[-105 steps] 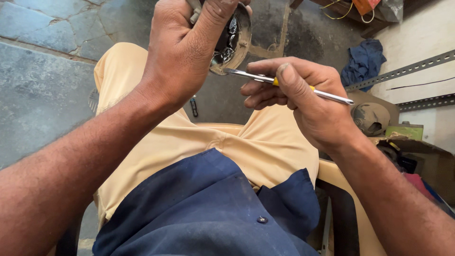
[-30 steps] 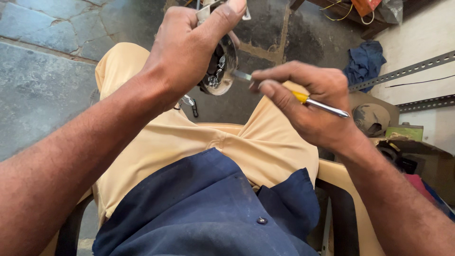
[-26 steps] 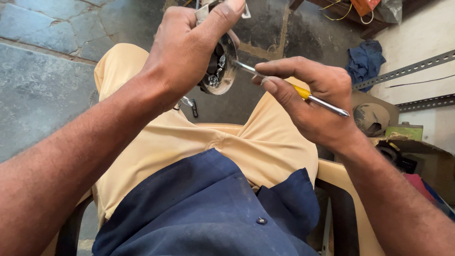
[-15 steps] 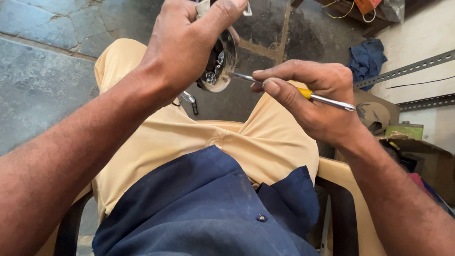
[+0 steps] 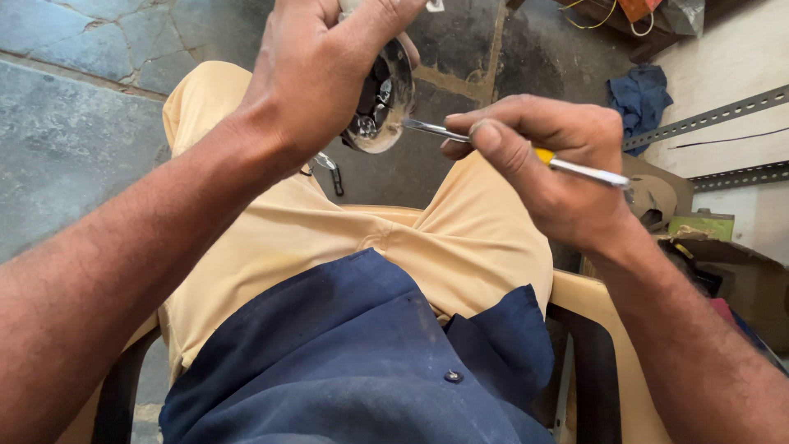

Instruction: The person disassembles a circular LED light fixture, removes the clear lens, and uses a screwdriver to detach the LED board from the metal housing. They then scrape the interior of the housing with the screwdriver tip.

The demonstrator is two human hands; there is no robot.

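Near the top centre of the frame the left hand (image 5: 325, 74) grips a round metal part (image 5: 385, 97), a shallow disc with a pale rim and dark and shiny small components set in its open face. The fingers are wrapped tightly over its back and top edge, the thumb across the top, so the open face turns toward the right of the frame.

The right hand (image 5: 546, 160), right of centre, holds a thin screwdriver (image 5: 493, 146) with a bright shaft and a yellow band where the handle begins. Its fingers are pinched closed around the tool, thumb and forefinger well forward on the shaft. The tip (image 5: 408, 123) lies right at the rim of the disc, at the edge of the open face; whether it actually touches a component there cannot be told.

As a judgement, the work on the disc looks to be in the middle: the inner pieces sit in place, nothing lies loose on the lap, and the tool is only at the edge, so whatever is being pried or turned seems not yet freed.

Below the hands are tan trousers (image 5: 345, 238) and a dark blue shirt (image 5: 345, 362); the person sits on a plastic chair (image 5: 612, 362) above a stone floor (image 5: 66, 140). A blue cloth (image 5: 641, 94) lies at upper right
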